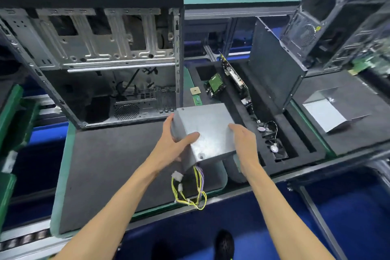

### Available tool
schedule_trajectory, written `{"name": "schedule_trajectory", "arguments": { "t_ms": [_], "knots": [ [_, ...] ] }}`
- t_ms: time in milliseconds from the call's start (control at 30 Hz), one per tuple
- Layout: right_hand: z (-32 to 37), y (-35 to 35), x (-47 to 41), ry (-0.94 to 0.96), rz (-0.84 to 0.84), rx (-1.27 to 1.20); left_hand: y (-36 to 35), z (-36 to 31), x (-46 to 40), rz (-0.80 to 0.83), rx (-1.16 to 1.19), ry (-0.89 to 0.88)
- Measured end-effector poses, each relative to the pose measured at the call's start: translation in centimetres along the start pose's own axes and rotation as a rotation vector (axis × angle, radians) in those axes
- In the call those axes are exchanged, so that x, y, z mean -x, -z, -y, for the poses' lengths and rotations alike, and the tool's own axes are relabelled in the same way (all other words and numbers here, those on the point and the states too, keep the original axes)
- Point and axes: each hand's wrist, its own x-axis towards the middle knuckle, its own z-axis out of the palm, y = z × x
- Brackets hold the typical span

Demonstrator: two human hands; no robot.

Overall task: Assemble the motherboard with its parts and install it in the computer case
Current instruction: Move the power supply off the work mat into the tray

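A grey metal power supply box (207, 126) is held above the black foam mat, tilted, in both hands. My left hand (176, 140) grips its left corner, and my right hand (244, 143) clasps its right side. Yellow and purple cables (194, 192) with white plugs dangle from its underside. The open computer case (92, 53) stands upright just behind and to the left, its inside bare metal with a fan grille (126, 111) low at the back. No motherboard is visible inside it.
A foam tray (312, 150) on the right holds a CPU chip (195, 91), a green-topped drive (215, 85), an upright card (235, 76) and two small fans (272, 139). A black side panel (274, 69) stands upright there. Another case (341, 21) and grey box (325, 115) sit far right.
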Motion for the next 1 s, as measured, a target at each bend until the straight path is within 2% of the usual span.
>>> {"name": "schedule_trajectory", "arguments": {
  "t_ms": [100, 233, 333, 467, 600, 733, 1000],
  "knots": [
    [0.1, 3.6, -1.5, 0.008, 0.028, 0.03, -4.0, -2.0, -1.0, -0.024, 0.012, -0.033],
    [-1.0, 6.9, -4.0, 0.111, 0.02, 0.23, -8.5, -3.9, -2.5, -0.083, -0.054, -0.012],
    [-1.8, 8.1, -6.2, 0.202, 0.055, 0.366, -11.2, -4.8, -3.5, -0.141, -0.202, 0.041],
    [-2.8, 8.2, -8.7, 0.234, 0.148, 0.56, -13.4, -5.9, -5.2, -0.216, -0.4, 0.115],
    [-2.7, 8.2, -10.0, 0.172, 0.313, 0.436, -14.9, -6.2, -7.4, -0.311, -0.588, 0.171],
    [-3.0, 8.1, -11.0, 0.146, 0.454, 0.353, -15.9, -6.2, -9.4, -0.379, -0.646, 0.219],
    [-3.6, 7.8, -13.1, 0.072, 0.481, 0.281, -16.9, -6.0, -12.3, -0.369, -0.679, 0.245]
  ]
}}
